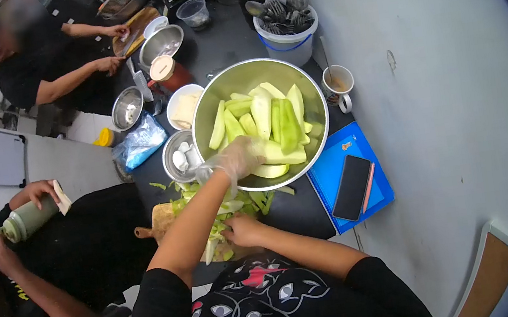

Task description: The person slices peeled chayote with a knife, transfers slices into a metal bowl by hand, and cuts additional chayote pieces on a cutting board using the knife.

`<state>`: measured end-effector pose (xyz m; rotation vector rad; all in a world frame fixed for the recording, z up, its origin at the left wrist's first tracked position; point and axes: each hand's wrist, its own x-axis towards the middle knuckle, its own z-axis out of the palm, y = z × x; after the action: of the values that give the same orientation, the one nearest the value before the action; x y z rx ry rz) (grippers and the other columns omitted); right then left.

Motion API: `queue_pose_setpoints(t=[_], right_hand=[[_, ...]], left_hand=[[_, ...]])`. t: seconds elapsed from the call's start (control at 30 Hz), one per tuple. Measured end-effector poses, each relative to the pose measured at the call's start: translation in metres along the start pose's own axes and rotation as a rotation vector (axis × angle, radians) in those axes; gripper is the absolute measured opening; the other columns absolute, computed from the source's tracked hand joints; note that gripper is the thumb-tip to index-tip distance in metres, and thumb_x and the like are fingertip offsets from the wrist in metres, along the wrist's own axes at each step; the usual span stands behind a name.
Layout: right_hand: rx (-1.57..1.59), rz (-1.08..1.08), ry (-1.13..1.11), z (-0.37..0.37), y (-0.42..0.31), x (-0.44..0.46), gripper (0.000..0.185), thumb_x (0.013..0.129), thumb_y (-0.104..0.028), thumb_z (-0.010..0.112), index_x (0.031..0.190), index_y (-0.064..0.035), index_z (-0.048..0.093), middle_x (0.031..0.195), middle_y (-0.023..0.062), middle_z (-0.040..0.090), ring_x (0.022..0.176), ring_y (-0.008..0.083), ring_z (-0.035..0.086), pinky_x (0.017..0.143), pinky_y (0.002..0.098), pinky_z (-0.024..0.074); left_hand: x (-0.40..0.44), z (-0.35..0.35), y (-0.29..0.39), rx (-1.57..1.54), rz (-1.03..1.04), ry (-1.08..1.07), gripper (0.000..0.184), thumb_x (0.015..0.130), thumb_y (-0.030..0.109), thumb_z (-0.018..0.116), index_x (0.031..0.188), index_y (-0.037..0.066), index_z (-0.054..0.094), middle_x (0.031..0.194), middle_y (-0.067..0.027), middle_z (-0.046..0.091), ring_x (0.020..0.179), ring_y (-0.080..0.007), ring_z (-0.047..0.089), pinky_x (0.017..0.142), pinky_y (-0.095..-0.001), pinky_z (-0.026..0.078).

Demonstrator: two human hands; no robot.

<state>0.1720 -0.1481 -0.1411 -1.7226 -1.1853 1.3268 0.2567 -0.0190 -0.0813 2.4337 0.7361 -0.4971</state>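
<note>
My left hand (241, 157), in a clear plastic glove, reaches over the near rim of a large steel bowl (317, 95). Its fingers are closed round the end of a peeled, pale green vegetable wedge (285, 152); the fingertips are partly hidden. Several similar long wedges (262, 115) fill the bowl. Below the bowl, my bare right hand (244, 231) rests low over a wooden cutting board (164, 218). Its bent fingers are closed at the green peelings (215, 231) heaped there. What they grip, if anything, is hidden.
Right of the bowl are a mug (338, 83), a blue folder (336, 147) and a phone (351, 188). A cutlery bucket (291, 48) stands behind. Left lie a small bowl with eggs (178, 159) and a plastic bag (144, 141). Two people are nearby, one holding a bottle (31, 220).
</note>
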Motion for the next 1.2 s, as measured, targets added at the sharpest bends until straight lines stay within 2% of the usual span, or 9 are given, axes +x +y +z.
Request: queue_pose_setpoints(t=[0.17, 0.27, 0.47, 0.6, 0.67, 0.77, 0.83, 1.13, 1.2], right_hand=[[0.008, -0.009, 0.006, 0.003, 0.005, 0.006, 0.042, 0.087, -0.032, 0.058, 0.112, 0.0014, 0.061, 0.105, 0.0301, 0.059, 0.101, 0.0435, 0.056, 0.091, 0.0471, 0.0437], [-0.003, -0.022, 0.023, 0.001, 0.0, 0.005, 0.041, 0.087, -0.032, 0.058, 0.114, -0.0006, 0.061, 0.104, 0.0296, 0.058, 0.1, 0.0432, 0.056, 0.089, 0.047, 0.0441], [0.046, -0.039, 0.058, 0.004, 0.007, 0.002, 0.038, 0.087, -0.03, 0.059, 0.11, -0.0002, 0.061, 0.102, 0.029, 0.057, 0.097, 0.0436, 0.056, 0.087, 0.0474, 0.0443], [0.012, -0.025, 0.055, -0.005, 0.001, 0.0, 0.035, 0.087, -0.03, 0.059, 0.102, 0.0013, 0.061, 0.1, 0.0289, 0.057, 0.096, 0.044, 0.056, 0.086, 0.0472, 0.0446], [0.016, -0.037, 0.08, -0.005, 0.003, 0.0, 0.034, 0.087, -0.03, 0.059, 0.099, 0.0022, 0.061, 0.099, 0.0289, 0.057, 0.094, 0.044, 0.056, 0.085, 0.047, 0.0448], [0.052, -0.037, 0.077, -0.005, 0.004, -0.002, 0.034, 0.086, -0.03, 0.06, 0.094, 0.0034, 0.06, 0.098, 0.0288, 0.057, 0.093, 0.0436, 0.056, 0.084, 0.0466, 0.0452], [0.09, -0.033, 0.06, -0.013, 0.001, -0.006, 0.034, 0.086, -0.029, 0.061, 0.091, 0.0043, 0.059, 0.097, 0.0285, 0.057, 0.091, 0.0434, 0.056, 0.083, 0.0463, 0.0454], [0.054, -0.048, 0.077, -0.005, 0.007, 0.003, 0.034, 0.086, -0.029, 0.061, 0.092, 0.0043, 0.06, 0.096, 0.0284, 0.058, 0.092, 0.0433, 0.057, 0.083, 0.046, 0.0453], [0.041, -0.018, 0.047, -0.008, 0.005, 0.001, 0.036, 0.086, -0.03, 0.06, 0.096, 0.0046, 0.06, 0.098, 0.029, 0.058, 0.095, 0.0437, 0.056, 0.085, 0.0458, 0.0451]], left_hand=[[0.037, 0.036, -0.034, 0.062, 0.292, -0.216, 0.05, 0.082, 0.041, 0.065, 0.107, -0.002, 0.059, 0.105, -0.0241, 0.063, 0.094, -0.0327, 0.063, 0.083, -0.0392, 0.049], [0.028, 0.053, -0.026, -0.173, 0.12, 0.001, 0.048, 0.082, 0.041, 0.063, 0.101, -0.003, 0.059, 0.101, -0.0225, 0.062, 0.092, -0.0266, 0.062, 0.079, -0.0364, 0.049], [0.05, 0.05, -0.023, -1.171, -0.019, -0.128, 0.035, 0.09, 0.034, 0.057, 0.106, 0.003, 0.057, 0.098, -0.0159, 0.06, 0.089, -0.0247, 0.059, 0.08, -0.0376, 0.048], [0.05, -0.017, -0.009, -1.706, 0.003, -0.219, 0.022, 0.091, 0.023, 0.055, 0.104, 0.005, 0.056, 0.088, -0.0102, 0.06, 0.088, -0.0204, 0.058, 0.079, -0.0364, 0.046], [0.092, 0.002, -0.061, -1.028, 0.443, 0.064, 0.029, 0.093, 0.026, 0.052, 0.111, 0.004, 0.055, 0.107, -0.0156, 0.061, 0.101, -0.0235, 0.059, 0.084, -0.0355, 0.046], [0.097, -0.007, -0.07, -0.488, 0.246, 0.482, 0.033, 0.094, 0.026, 0.05, 0.118, 0.004, 0.054, 0.115, -0.0171, 0.059, 0.1, -0.0273, 0.06, 0.083, -0.0359, 0.048], [0.077, -0.032, -0.061, -0.055, 0.183, 0.65, 0.026, 0.093, 0.021, 0.048, 0.108, 0.003, 0.059, 0.108, -0.0158, 0.062, 0.104, -0.0264, 0.058, 0.086, -0.0327, 0.045], [0.055, -0.05, -0.024, 1.079, 0.419, -0.188, 0.028, 0.087, 0.02, 0.049, 0.11, 0.01, 0.061, 0.109, -0.0117, 0.061, 0.099, -0.024, 0.06, 0.09, -0.0331, 0.046], [0.064, -0.016, -0.059, 1.067, 0.529, 0.24, 0.027, 0.088, 0.02, 0.049, 0.107, 0.009, 0.064, 0.106, -0.0116, 0.063, 0.097, -0.025, 0.062, 0.088, -0.0355, 0.048]])
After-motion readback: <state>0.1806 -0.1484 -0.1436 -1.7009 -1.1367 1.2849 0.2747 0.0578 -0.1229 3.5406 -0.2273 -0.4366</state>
